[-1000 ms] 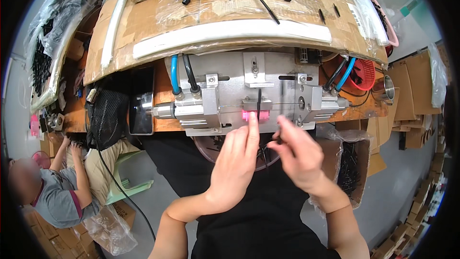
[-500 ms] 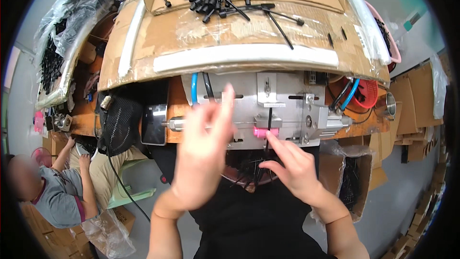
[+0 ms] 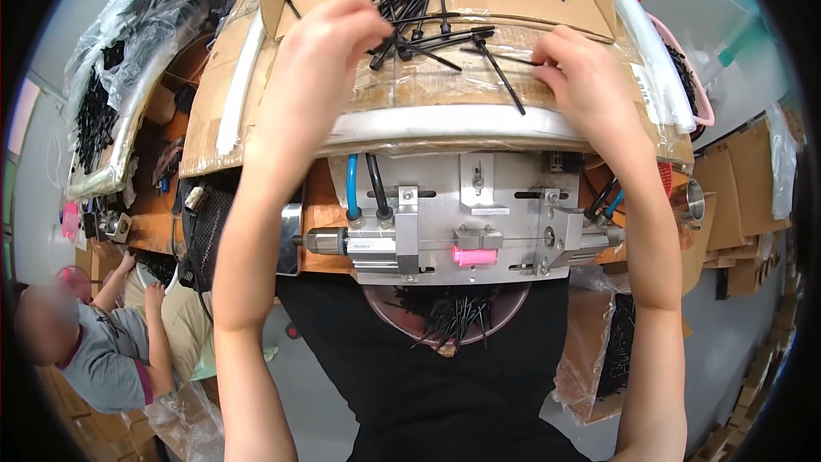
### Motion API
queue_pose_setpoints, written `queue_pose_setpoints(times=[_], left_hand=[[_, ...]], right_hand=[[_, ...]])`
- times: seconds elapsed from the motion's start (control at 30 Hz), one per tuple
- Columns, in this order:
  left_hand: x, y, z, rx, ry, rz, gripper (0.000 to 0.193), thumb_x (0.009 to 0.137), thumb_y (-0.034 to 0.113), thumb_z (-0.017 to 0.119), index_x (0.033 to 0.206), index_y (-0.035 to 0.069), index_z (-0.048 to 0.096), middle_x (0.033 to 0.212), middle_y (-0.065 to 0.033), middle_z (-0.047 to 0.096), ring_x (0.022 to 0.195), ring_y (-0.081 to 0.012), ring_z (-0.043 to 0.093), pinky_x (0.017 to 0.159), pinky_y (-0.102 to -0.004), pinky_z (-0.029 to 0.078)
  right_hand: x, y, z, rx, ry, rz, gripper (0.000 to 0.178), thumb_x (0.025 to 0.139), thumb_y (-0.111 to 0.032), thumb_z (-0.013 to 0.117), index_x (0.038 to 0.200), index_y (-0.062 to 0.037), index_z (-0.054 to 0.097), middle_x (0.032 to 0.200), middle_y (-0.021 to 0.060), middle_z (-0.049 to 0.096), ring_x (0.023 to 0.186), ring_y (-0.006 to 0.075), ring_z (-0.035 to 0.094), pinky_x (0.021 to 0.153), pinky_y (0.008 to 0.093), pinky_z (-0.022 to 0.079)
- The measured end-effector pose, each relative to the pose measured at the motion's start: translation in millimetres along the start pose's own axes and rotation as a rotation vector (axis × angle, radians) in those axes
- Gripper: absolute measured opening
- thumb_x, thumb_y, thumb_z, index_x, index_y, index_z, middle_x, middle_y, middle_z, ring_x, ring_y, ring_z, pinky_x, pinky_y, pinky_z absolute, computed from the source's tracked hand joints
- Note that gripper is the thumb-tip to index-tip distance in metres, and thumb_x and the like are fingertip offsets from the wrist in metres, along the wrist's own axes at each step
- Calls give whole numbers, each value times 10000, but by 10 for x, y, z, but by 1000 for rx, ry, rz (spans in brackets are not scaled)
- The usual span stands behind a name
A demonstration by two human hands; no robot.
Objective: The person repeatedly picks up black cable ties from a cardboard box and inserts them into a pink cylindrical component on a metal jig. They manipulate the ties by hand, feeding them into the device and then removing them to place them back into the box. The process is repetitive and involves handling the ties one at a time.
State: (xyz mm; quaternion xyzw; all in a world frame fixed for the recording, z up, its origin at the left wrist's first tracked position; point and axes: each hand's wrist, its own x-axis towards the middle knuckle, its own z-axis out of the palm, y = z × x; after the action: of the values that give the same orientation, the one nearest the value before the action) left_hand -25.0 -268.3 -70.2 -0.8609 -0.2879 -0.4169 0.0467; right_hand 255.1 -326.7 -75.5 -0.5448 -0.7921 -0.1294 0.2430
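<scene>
Above the cardboard shelf, the fingers of my left hand (image 3: pixel 321 64) are pinched together at the edge of a pile of black rods with thick heads (image 3: pixel 419 4). One black rod (image 3: pixel 432 17) runs rightward from those fingertips; its gripped end is hidden. To the right, my right hand (image 3: pixel 586 77) pinches the end of another thin black rod (image 3: pixel 500 56), which points left toward the pile. Nearer me is a metal fixture (image 3: pixel 445 197) with air cylinders at both sides. A pink block (image 3: pixel 475 257) sits at its middle, with no rod across it.
A bowl of black rods (image 3: pixel 376 308) is at my lap below the fixture. Blue air hoses (image 3: pixel 351 184) rise at its left. A plastic-lined box (image 3: pixel 590 368) stands low right. At the left, another person (image 3: pixel 111 342) sits by a bowl.
Both hands have moved up from the fixture to the rods on the cardboard. The black rod that stood across the pink block is gone from there. The view has shifted slightly.
</scene>
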Motion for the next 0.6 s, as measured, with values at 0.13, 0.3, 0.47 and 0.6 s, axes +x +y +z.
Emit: queue_pose_setpoints(times=[0.13,0.3,0.47,0.6], left_hand=[[-540,506,-122,117,-107,-67,309,736,-54,588,1032,-10,665,935,-126,638,877,-295,630,773,-375,521],[-931,1042,-235,43,-48,-150,542,711,-34,681,1248,-1,609,884,-90,601,778,-226,593,685,-346,505],[-1596,1831,106,-188,-242,-294,753,657,35,806,1347,-41,516,884,-91,570,775,-243,551,706,-361,478],[-1636,1936,412,-36,-307,-270,606,805,114,700,1345,-64,491,882,-61,497,802,-184,533,737,-312,482]], right_hand=[[-151,-73,-169,212,154,214,200,879,-79,653,1074,-36,633,796,79,616,716,175,581,664,301,465],[-483,-129,-546,1073,190,432,239,954,-149,622,1141,-1,630,838,35,606,756,110,573,632,242,459],[-884,-450,-658,1325,305,399,321,973,-177,604,1191,54,561,940,106,614,799,153,590,598,225,463],[-1094,-528,-675,1412,336,308,314,956,-180,633,1160,46,560,894,135,633,737,158,601,586,229,471]])
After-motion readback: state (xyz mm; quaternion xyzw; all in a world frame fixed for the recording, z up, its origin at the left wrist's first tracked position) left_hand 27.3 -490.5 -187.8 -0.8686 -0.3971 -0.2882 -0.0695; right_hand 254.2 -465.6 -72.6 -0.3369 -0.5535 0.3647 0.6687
